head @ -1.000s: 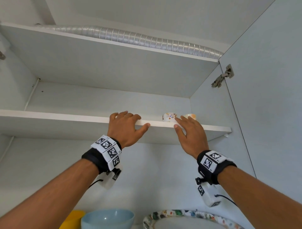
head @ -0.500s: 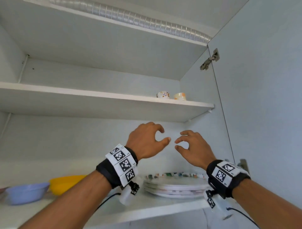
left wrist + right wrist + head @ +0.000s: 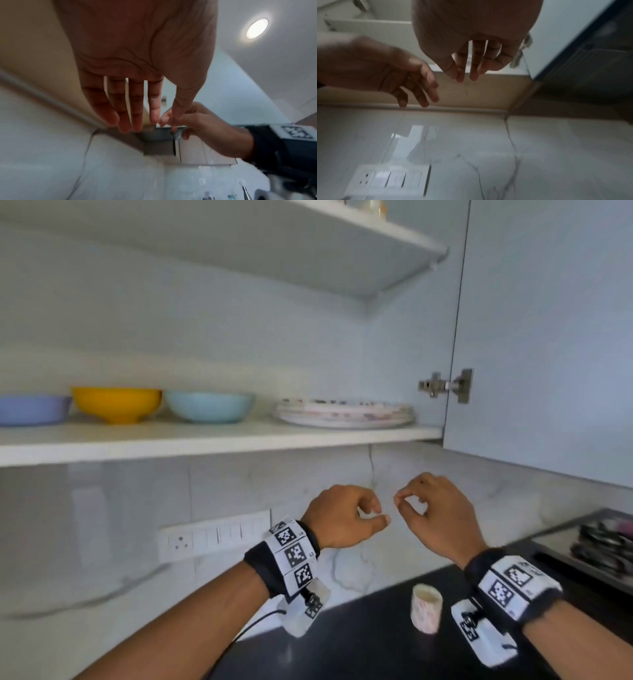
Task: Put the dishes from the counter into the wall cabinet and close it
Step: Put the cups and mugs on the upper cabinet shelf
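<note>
A small patterned cup (image 3: 425, 613) stands on the black counter (image 3: 359, 645), below and between my hands. My left hand (image 3: 346, 520) and right hand (image 3: 433, 508) hang side by side in the air under the cabinet's lower shelf (image 3: 219, 438), fingers loosely curled, holding nothing. On that shelf sit a lilac bowl (image 3: 32, 409), a yellow bowl (image 3: 117, 402), a light blue bowl (image 3: 209, 405) and a stack of patterned plates (image 3: 344, 413). The cabinet door (image 3: 548, 337) stands open on the right. In the wrist views my left fingers (image 3: 137, 108) and right fingers (image 3: 474, 63) hang free.
A white switch and socket panel (image 3: 214, 535) is on the marble backsplash. A stove (image 3: 592, 546) sits at the right on the counter. The upper shelf (image 3: 308, 251) carries small cups, just visible at the top edge. A door hinge (image 3: 447, 386) juts out by the plates.
Both hands have come down from the upper shelf edge to below the lower shelf. My view has tilted down, bringing the counter and the cup into sight.
</note>
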A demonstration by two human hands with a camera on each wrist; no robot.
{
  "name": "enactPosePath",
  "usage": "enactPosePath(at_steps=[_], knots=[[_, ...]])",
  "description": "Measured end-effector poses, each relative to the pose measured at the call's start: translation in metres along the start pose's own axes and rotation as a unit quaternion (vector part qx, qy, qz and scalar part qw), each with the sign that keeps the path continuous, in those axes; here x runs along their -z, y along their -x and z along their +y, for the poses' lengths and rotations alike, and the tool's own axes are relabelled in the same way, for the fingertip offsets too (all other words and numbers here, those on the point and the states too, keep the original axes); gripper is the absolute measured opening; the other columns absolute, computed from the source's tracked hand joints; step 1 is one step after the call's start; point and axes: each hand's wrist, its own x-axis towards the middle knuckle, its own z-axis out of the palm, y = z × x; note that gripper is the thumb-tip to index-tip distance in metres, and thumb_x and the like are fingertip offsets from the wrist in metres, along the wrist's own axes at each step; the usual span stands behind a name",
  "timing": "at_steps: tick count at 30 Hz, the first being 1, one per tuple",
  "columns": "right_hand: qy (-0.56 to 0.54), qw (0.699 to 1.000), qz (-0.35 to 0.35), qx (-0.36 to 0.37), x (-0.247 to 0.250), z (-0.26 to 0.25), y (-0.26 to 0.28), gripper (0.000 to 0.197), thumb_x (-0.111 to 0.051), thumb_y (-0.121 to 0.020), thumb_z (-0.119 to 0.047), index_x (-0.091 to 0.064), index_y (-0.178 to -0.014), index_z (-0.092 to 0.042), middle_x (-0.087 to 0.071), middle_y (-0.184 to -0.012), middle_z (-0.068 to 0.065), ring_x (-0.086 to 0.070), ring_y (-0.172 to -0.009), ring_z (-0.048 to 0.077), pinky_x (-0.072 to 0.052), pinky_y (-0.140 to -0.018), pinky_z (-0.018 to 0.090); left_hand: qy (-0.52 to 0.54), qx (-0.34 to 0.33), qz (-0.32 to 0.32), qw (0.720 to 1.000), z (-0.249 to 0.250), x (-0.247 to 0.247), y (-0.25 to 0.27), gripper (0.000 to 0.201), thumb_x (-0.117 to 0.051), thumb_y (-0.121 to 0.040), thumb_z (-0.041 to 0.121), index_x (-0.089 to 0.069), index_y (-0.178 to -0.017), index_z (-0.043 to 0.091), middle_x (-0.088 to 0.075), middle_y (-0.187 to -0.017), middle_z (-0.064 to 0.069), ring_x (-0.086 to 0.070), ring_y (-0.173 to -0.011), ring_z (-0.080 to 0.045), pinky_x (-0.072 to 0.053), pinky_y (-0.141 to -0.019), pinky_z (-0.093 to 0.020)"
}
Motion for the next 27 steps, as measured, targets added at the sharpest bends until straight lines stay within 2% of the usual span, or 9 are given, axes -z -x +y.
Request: enactPosePath(at_steps=[2,4,7,10,13,16,19,21,27], knots=[[0.0,0.998,-0.049,-0.044,-0.015,0.018,0.037,0.008,-0.065,-0.085,-0.031,-0.069,-0.083,-0.037,-0.058,-0.089,-0.02,-0.05,-0.083,0.005,-0.037,-0.066,0.025,0.015,0.042,-0.035,0.998,-0.027,-0.044,0.008,0.028,-0.065,-0.081,0.056,-0.068,-0.095,0.033,-0.067,-0.098,0.017,-0.064,-0.09,-0.008,-0.053,-0.085,-0.031],[-0.001,0.99,-0.108,-0.088,-0.033,0.036,0.077,0.009,-0.063,-0.085,-0.03,-0.069,-0.082,-0.036,-0.06,-0.089,-0.018,-0.053,-0.083,0.006,-0.041,-0.066,0.027,0.004,0.094,-0.087,0.992,-0.059,-0.094,0.02,0.029,-0.066,-0.083,0.052,-0.067,-0.104,0.032,-0.066,-0.111,0.012,-0.061,-0.104,-0.013,-0.049,-0.092,-0.031],[0.029,0.974,-0.187,-0.125,-0.061,0.07,0.138,0.007,-0.062,-0.084,-0.033,-0.069,-0.082,-0.033,-0.059,-0.089,-0.016,-0.049,-0.083,0.004,-0.042,-0.064,0.027,-0.054,0.158,-0.176,0.97,-0.106,-0.167,0.04,0.044,-0.063,-0.083,0.055,-0.058,-0.121,0.032,-0.057,-0.131,0.004,-0.053,-0.121,-0.019,-0.043,-0.101,-0.035],[0.035,0.953,-0.248,-0.172,-0.09,0.103,0.187,0.008,-0.059,-0.086,-0.037,-0.067,-0.084,-0.034,-0.058,-0.089,-0.016,-0.053,-0.087,0.006,-0.05,-0.067,0.03,-0.101,0.211,-0.259,0.937,-0.145,-0.223,0.059,0.063,-0.061,-0.081,0.059,-0.048,-0.136,0.031,-0.047,-0.144,0.002,-0.047,-0.129,-0.023,-0.041,-0.106,-0.04],[0.044,0.925,-0.307,-0.219,-0.115,0.138,0.227,0.01,-0.057,-0.087,-0.039,-0.066,-0.088,-0.036,-0.055,-0.087,-0.017,-0.054,-0.086,0.006,-0.052,-0.07,0.032,-0.143,0.259,-0.306,0.905,-0.18,-0.273,0.08,0.08,-0.062,-0.075,0.063,-0.039,-0.145,0.032,-0.029,-0.158,0.002,-0.026,-0.145,-0.029,-0.03,-0.113,-0.052],[0.048,0.903,-0.35,-0.246,-0.138,0.18,0.251,0.016,-0.058,-0.088,-0.039,-0.065,-0.102,-0.037,-0.057,-0.095,-0.017,-0.057,-0.092,0.007,-0.051,-0.073,0.031,-0.155,0.314,-0.338,0.874,-0.218,-0.319,0.093,0.095,-0.064,-0.067,0.066,-0.026,-0.15,0.038,-0.009,-0.164,0.002,-0.004,-0.149,-0.036,-0.021,-0.113,-0.063],[0.045,0.896,-0.351,-0.268,-0.148,0.203,0.253,0.031,-0.06,-0.087,-0.039,-0.059,-0.118,-0.037,-0.058,-0.104,-0.014,-0.058,-0.101,0.011,-0.051,-0.075,0.034,-0.16,0.346,-0.323,0.866,-0.23,-0.319,0.103,0.114,-0.069,-0.059,0.072,-0.011,-0.153,0.04,0.001,-0.164,0.001,0.004,-0.148,-0.041,-0.02,-0.112,-0.066],[0.035,0.89,-0.357,-0.283,-0.166,0.234,0.249,0.044,-0.062,-0.085,-0.042,-0.052,-0.128,-0.038,-0.058,-0.111,-0.01,-0.058,-0.107,0.016,-0.052,-0.08,0.038,-0.145,0.374,-0.329,0.855,-0.235,-0.326,0.1,0.121,-0.074,-0.061,0.07,-0.002,-0.154,0.039,0.005,-0.164,-0.001,0.005,-0.147,-0.044,-0.021,-0.112,-0.066],[-0.075,0.859,-0.332,-0.384,-0.223,0.3,0.21,0.089,-0.077,-0.075,-0.043,-0.029,-0.149,-0.03,-0.049,-0.142,0.007,-0.053,-0.125,0.027,-0.046,-0.1,0.047,-0.102,0.412,-0.346,0.836,-0.238,-0.327,0.098,0.12,-0.082,-0.063,0.061,-0.01,-0.156,0.035,0.001,-0.165,-0.004,0.0,-0.147,-0.046,-0.02,-0.116,-0.062]])
